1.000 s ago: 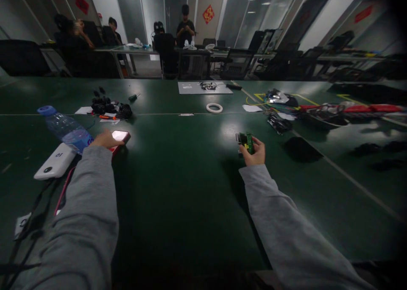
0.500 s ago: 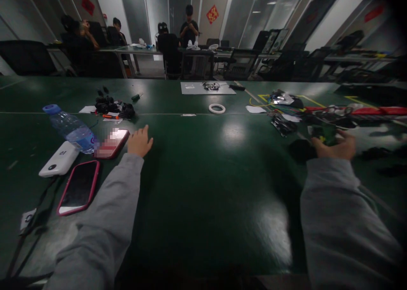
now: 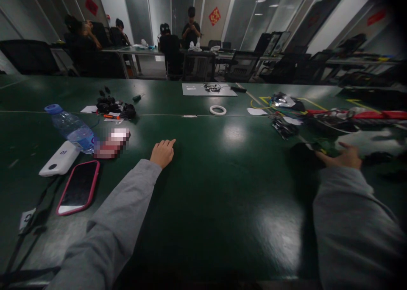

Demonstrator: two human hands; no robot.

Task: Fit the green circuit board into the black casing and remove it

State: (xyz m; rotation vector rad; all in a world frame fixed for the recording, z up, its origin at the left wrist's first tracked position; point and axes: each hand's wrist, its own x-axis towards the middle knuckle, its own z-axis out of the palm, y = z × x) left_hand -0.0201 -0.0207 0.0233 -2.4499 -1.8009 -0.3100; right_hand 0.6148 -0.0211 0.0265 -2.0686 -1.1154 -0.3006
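Over the green table (image 3: 222,167), my left hand (image 3: 163,153) is palm down with its fingers stretched out, holding nothing. Nearest to it on the left lies a red phone (image 3: 112,145), partly blurred out. At the right, my right hand (image 3: 343,156) has its thumb and fingers around a small dark green and yellow object (image 3: 321,147); its kind is too dark and blurred to make out. A black patch (image 3: 302,154), perhaps a dark item or shadow, is just left of that hand. Black cables or a packet (image 3: 284,129) lie beyond it.
At the left are a tilted water bottle (image 3: 73,131), a white power bank (image 3: 60,159) and a pink-cased phone (image 3: 79,188). A roll of white tape (image 3: 218,110) lies farther back. Red and coloured wires (image 3: 359,115) spread at the right. Several people are around the far tables.
My left hand has moved right and slightly nearer, away from the red phone. My right hand has shifted a little right and lower, and the green object now appears lower and darker.
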